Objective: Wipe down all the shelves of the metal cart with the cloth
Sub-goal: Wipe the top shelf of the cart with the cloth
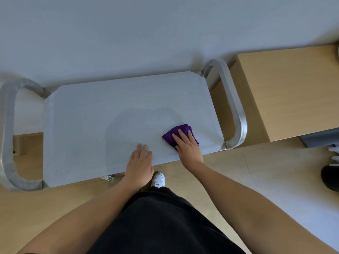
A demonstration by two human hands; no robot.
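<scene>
Cart shelf (91, 125) — cloth (170, 134) under flat right hand (187, 149).

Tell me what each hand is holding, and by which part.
Nothing is gripped. The right hand presses flat on the purple cloth, covering its near half; the left hand rests flat on the top shelf.

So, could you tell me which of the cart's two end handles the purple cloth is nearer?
The handle beside the wooden cabinet; the cloth lies under the right hand near that end, far from the other handle.
</scene>
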